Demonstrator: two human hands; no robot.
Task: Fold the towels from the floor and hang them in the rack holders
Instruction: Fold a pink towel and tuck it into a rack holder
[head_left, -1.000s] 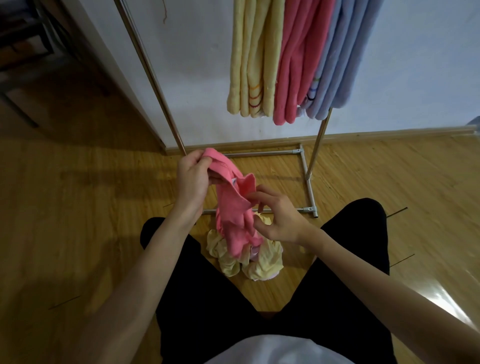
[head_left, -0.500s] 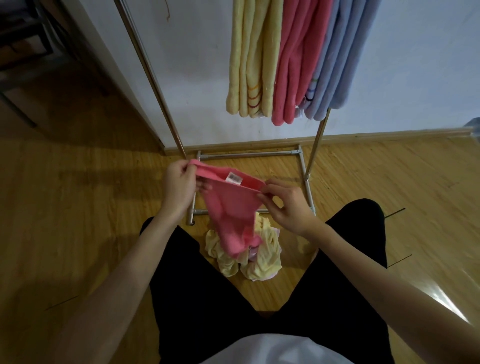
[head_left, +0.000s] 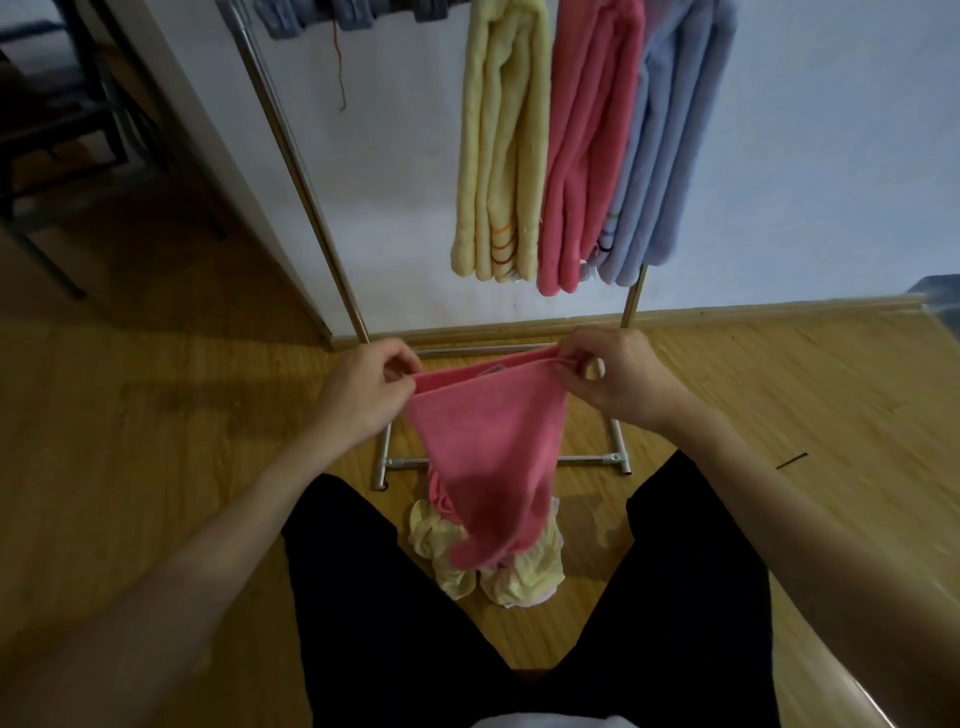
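Observation:
A pink towel (head_left: 488, 447) hangs stretched between my hands, its lower end drooping onto a crumpled yellow towel (head_left: 488, 571) on the floor between my knees. My left hand (head_left: 363, 395) pinches the towel's top left corner. My right hand (head_left: 623, 379) pinches the top right corner. The two hands hold the top edge taut and level. Behind them stands the metal rack (head_left: 301, 171), where a yellow towel (head_left: 498, 145), a pink towel (head_left: 587, 145) and a blue towel (head_left: 660, 156) hang folded side by side.
The rack's base bars (head_left: 587, 460) lie on the wooden floor (head_left: 156, 441) just beyond the pile. A white wall (head_left: 831, 156) with a skirting board is behind the rack. Dark chair legs (head_left: 47, 208) stand at the far left.
My hands have moved apart and upward, spreading the bunched pink towel out flat along its top edge. The view has tilted up, showing more of the hung towels.

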